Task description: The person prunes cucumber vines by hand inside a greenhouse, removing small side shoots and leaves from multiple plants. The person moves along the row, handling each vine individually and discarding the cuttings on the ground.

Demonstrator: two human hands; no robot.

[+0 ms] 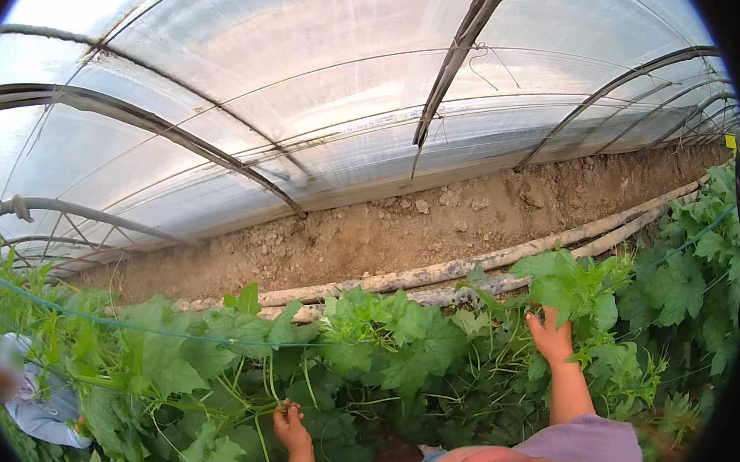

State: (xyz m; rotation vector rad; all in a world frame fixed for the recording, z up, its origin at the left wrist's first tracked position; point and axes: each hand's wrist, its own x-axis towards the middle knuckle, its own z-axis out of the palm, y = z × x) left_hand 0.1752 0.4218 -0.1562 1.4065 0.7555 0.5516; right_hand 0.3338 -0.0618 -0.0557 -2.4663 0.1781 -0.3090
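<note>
My left hand point(291, 427) is raised among the climbing vines at the lower middle, its fingers curled together. A thin green vine stem point(263, 410) runs into its fingertips. Broad lobed leaves point(215, 461) hang to the left of that wrist. Farther right, my right hand point(553, 337) reaches up into the foliage with the thumb apart. A leafy shoot point(560, 281) covers its fingertips, so what they hold is hidden. Between the hands grows a dense clump of leaves point(411, 338) with thin tendrils and stems.
A teal cord point(222, 340) crosses the vines. Behind them lie long soil-stained pipes point(426, 275) along a bare earth bank point(396, 229). Metal arches point(460, 48) carry clear plastic sheeting point(329, 45). Another person point(42, 413) is among the plants at far left.
</note>
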